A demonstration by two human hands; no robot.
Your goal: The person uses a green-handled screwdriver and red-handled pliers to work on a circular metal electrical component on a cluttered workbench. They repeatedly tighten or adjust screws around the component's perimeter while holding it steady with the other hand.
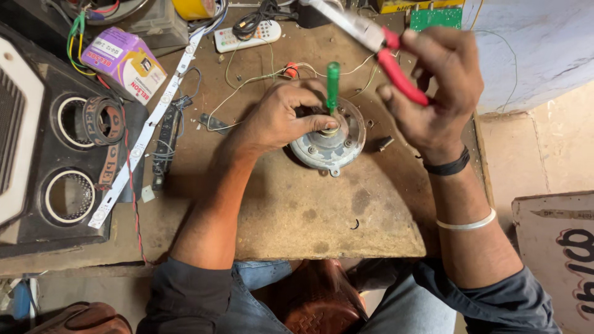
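Left hand (286,117) grips the round grey fan motor (331,143) beside an upright green-handled screwdriver (333,86); right hand (433,86) holds red-handled pliers (377,46) raised above the workbench (297,204).

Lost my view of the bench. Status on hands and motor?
Left hand steadies green screwdriver upright on round motor. Right hand raised, gripping red pliers. Loose wires behind motor, none across it.

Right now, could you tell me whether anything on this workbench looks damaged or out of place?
Nothing looks broken. The round grey metal motor housing sits flat under the left hand, with a green-handled screwdriver upright in its centre. The right hand holds red-handled pliers. Thin loose wires sprawl behind.
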